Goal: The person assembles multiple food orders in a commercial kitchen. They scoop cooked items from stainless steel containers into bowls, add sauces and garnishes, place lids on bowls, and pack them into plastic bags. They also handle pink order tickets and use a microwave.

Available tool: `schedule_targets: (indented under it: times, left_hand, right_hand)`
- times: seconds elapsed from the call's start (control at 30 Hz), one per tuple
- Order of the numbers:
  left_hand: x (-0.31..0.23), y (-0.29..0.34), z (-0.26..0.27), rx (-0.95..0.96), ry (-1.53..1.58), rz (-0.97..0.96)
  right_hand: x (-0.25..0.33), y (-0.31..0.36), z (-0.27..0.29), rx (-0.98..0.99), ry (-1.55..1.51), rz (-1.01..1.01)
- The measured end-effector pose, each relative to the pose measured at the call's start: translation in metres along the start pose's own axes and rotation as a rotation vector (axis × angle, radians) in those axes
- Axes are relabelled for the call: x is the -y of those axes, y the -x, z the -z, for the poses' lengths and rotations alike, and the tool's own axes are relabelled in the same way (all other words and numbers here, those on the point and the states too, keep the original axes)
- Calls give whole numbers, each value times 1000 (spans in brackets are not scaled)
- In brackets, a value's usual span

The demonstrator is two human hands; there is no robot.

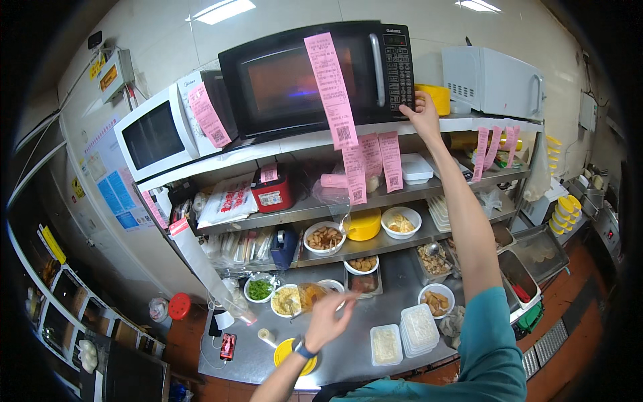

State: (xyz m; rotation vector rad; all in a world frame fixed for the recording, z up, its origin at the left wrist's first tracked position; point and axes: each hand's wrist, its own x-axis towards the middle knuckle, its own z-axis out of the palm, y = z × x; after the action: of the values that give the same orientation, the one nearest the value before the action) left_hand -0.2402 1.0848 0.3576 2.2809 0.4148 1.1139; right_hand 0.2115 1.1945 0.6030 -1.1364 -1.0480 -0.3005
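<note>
My right hand (423, 115) is raised to the lower right corner of a black microwave (288, 87), a fingertip at the button panel (398, 74). Its fingers are apart and hold nothing. Light glows behind the microwave's closed door, and a long pink paper slip (329, 87) hangs down its front. Over the steel counter (268, 362), my left hand (329, 323) is slightly blurred, with its fingers stretched out and nothing seen in them. Beneath and beside it are a yellow round lid or bowl (309, 367), a bowl of pale yellow shreds (287, 301) and a blurred amber-coloured container (311, 296).
White microwaves stand left (157, 124) and right (495, 80) on the top shelf. More pink slips (390, 161) hang from its edge. Food bowls (324, 238) line the lower shelf. Rice boxes (420, 328), a bowl of chopped greens (259, 289) and a phone (228, 346) lie on the counter.
</note>
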Motion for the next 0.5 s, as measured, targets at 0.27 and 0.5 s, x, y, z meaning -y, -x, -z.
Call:
schedule_targets:
  times: [0.27,0.5]
  left_hand:
    - [119,386,-5,-226,16,1037]
    - [103,495,-10,-239,-29,1510]
  right_hand:
    - [-1,-5,-5,-84,236,3]
    - [-12,-7,-6,-53,98,-21]
